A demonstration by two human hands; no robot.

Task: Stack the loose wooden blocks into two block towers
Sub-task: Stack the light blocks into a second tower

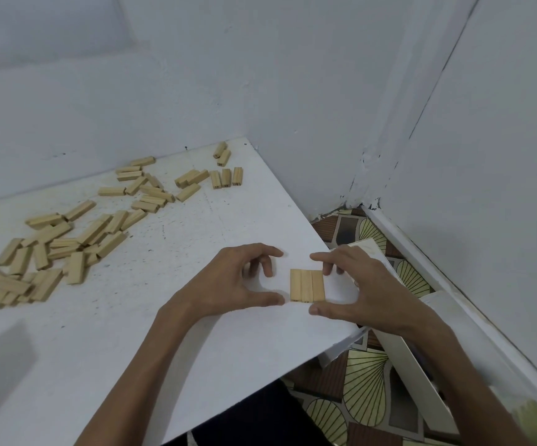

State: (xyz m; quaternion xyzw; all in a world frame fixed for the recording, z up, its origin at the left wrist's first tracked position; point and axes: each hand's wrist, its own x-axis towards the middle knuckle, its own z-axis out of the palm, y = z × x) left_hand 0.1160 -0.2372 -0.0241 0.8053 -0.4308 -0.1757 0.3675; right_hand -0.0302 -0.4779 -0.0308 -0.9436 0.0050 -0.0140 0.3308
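Head view, from left to right: a big scatter of loose wooden blocks point(35, 262) lies on the far left of the white table point(132, 333), many overlapping or lying across one another. Further right and nearer the wall sits a smaller heap of blocks point(144, 188). Beyond it three separate blocks point(226, 178) lie side by side, and a pair of blocks point(222, 153) lies close to the table's back corner.

Nearer the camera, the left hand point(228, 281) rests on the table in a wide C shape, thumb and forefinger spread and the other fingers loosely curled. It holds nothing. Its thumb tip is just beside the left edge of a row of three blocks point(307, 285), with a thin gap showing.

That row lies flat near the table's right edge, the three blocks touching along their long sides, ends level. It is well apart from the scatter.

The right hand point(357, 291) brackets the row from the right: forefinger reaching over beyond the far ends, a curled finger at the far right corner, thumb just under the near ends. Whether these fingertips actually press the wood cannot be told.

Right of the table, white boards point(399, 358) lie on a patterned floor point(367, 381) below the grey-white wall point(292, 75).
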